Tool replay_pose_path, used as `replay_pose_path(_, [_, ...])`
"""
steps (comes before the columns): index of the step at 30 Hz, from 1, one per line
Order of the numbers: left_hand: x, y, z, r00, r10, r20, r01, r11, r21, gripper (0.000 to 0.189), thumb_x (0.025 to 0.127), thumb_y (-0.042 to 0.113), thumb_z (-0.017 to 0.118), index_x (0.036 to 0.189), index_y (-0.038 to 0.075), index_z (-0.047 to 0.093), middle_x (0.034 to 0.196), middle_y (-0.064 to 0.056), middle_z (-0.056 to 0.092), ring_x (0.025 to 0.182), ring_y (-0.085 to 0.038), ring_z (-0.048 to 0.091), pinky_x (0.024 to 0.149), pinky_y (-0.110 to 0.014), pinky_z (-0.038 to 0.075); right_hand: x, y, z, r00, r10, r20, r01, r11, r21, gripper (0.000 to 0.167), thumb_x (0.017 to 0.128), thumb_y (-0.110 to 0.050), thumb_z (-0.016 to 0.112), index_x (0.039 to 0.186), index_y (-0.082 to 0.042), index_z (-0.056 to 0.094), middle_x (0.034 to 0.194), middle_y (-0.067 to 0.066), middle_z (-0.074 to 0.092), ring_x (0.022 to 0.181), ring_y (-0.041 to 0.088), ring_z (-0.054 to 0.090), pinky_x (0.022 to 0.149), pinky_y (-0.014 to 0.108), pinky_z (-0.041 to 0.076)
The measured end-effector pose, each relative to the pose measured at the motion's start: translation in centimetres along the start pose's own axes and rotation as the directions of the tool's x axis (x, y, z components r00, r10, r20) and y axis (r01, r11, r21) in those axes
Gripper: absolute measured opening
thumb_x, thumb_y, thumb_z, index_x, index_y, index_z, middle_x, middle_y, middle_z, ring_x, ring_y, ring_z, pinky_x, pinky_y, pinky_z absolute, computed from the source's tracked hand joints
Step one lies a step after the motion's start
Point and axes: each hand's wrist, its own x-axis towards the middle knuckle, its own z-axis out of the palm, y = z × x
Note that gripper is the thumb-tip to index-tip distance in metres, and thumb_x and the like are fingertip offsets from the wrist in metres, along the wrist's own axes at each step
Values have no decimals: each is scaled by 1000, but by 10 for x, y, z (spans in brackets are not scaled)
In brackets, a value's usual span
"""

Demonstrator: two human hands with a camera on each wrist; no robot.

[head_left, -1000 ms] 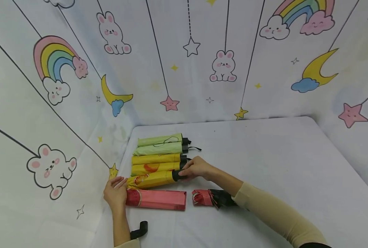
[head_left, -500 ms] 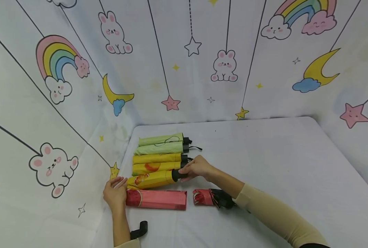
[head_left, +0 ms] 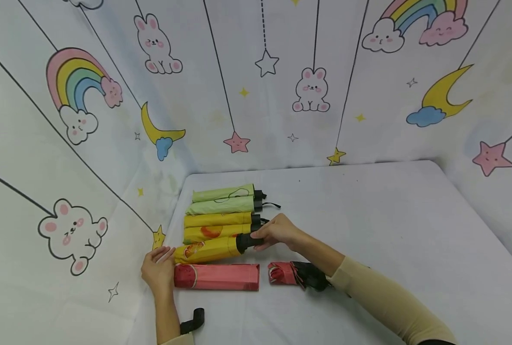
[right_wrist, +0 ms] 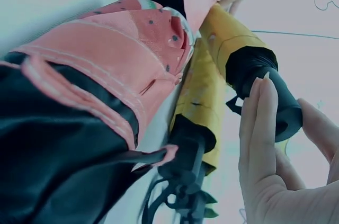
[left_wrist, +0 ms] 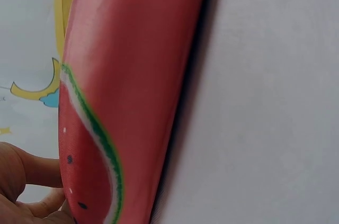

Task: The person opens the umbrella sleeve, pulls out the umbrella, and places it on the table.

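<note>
In the head view, my right hand (head_left: 279,230) pinches the black handle of a yellow folding umbrella (head_left: 206,250) with an orange-slice print. The right wrist view shows thumb and fingers on either side of that black handle (right_wrist: 288,102). My left hand (head_left: 158,270) holds the umbrella's left end; its fingertips are partly hidden. The umbrella lies slightly slanted, handle end farther back. Just in front lies a pink watermelon-print umbrella sleeve (head_left: 226,277), which covers part of the left fingers (left_wrist: 39,171) in the left wrist view.
Behind are two more yellow folding umbrellas (head_left: 221,221) and two light green ones (head_left: 221,206), laid side by side with handles rightward. A crumpled pink and black umbrella (head_left: 282,273) lies beneath the right forearm. White cloth walls with cartoon prints border the table (head_left: 368,215) at left and back.
The yellow umbrella has shifted slightly left, and more of its black handle shows. My right hand has risen a little. The other umbrellas stay put.
</note>
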Motion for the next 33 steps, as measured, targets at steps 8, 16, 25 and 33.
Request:
replay_pose_path(8, [1, 2, 5, 1000, 9, -4, -9, 999, -33, 43, 87, -18, 66, 128, -11, 58, 122, -30, 69, 73, 6, 71, 70, -11, 57, -6, -5, -2, 1000, 5, -31, -5, 1000, 26, 29, 85, -17, 87, 99, 7, 80, 105, 23, 76, 83, 35, 79, 84, 50, 63])
replay_pose_path(16, [3, 4, 6, 999, -35, -5, 35, 998, -52, 54, 87, -18, 66, 138, -10, 49, 124, -28, 68, 75, 5, 71, 74, -15, 59, -11, -7, -10, 999, -8, -39, 9, 999, 33, 30, 85, -21, 88, 98, 4, 82, 104, 23, 77, 83, 36, 78, 86, 53, 62])
replay_pose_path(25, [4, 6, 7, 998, -67, 9, 68, 990, -122, 60, 90, -18, 66, 144, -7, 42, 127, -26, 65, 89, -7, 75, 81, -19, 60, -20, -13, -20, 998, -4, -57, 7, 998, 55, 33, 86, -19, 87, 103, 8, 79, 102, 25, 76, 83, 35, 79, 84, 50, 63])
replay_pose_path(33, [6, 5, 8, 997, -76, 4, 75, 970, -232, 61, 88, -22, 66, 143, -8, 41, 128, -28, 63, 93, -13, 77, 82, -23, 61, -26, -12, -28, 998, -20, -53, 23, 999, 49, 34, 88, -21, 85, 105, 8, 79, 102, 25, 76, 84, 35, 79, 84, 47, 63])
